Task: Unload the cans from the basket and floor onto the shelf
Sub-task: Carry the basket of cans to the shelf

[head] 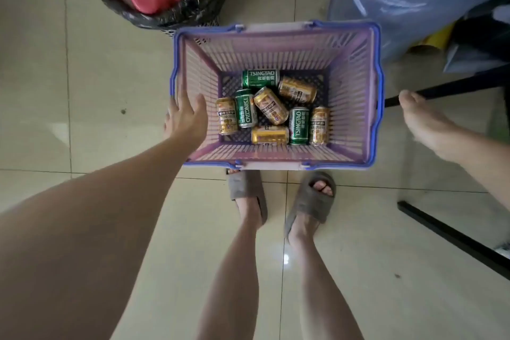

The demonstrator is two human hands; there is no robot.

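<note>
Lilac slatted plastic basket (356,91): nearest gold drinks can (226,116) lies inside by its left wall, long axis toward the far wall. Left hand (185,116), splayed and empty, nearer; right hand (422,119) empty.

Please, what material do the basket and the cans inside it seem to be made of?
The basket looks like moulded plastic, matte lilac with blue rim: thin slotted walls. The cans look like thin metal, probably aluminium, with glossy printed green or gold skins that catch highlights.

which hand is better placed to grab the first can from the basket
Left. The left hand is open at the basket rim, beside the gold can; the right hand is outside it.
</note>
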